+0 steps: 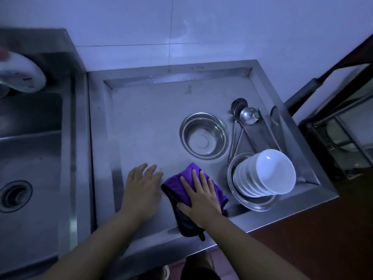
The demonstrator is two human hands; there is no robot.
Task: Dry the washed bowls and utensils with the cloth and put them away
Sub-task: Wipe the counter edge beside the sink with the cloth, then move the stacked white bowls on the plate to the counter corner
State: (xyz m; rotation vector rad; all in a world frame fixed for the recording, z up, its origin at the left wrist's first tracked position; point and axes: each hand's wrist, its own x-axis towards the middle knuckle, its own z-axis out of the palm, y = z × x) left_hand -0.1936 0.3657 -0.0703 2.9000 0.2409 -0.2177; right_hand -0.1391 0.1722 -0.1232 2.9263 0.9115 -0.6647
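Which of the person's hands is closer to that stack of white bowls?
Right. The right hand lies flat on the purple cloth just beside the white bowls; the left hand rests farther off, beyond the cloth.

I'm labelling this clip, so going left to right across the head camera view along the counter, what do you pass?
Sink drain → left hand flat on the counter → right hand pressing the purple cloth → stack of white bowls in a steel dish → dark rack at the right edge.

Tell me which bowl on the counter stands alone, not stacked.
The steel bowl, upright by itself mid-counter. The white bowls sit nested in a tilted stack on a steel plate to its right.
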